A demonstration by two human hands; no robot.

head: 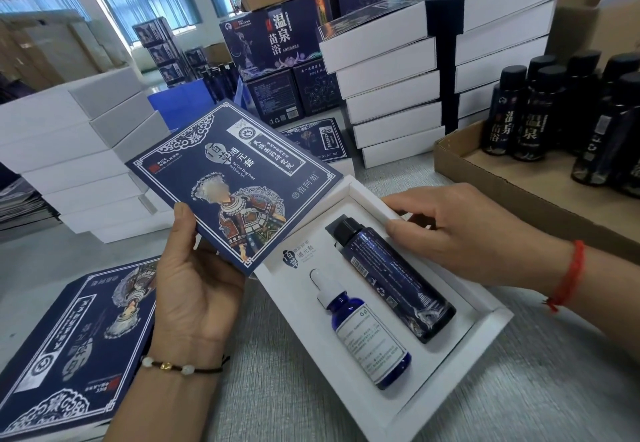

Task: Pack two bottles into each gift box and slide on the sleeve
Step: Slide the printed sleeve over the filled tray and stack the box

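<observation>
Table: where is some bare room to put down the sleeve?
Bare table lies between the left forearm and the open box. Another bare patch is below the right forearm. A smaller one lies before the left white stack. Behind is crowded: white boxes and the bottle tray.

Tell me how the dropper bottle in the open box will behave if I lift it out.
The dropper bottle looks like blue glass, so probably fragile and heavy for its size. Its round body would likely roll on the table. The smooth surface may be slippery; the white insert cradles it snugly.
</observation>
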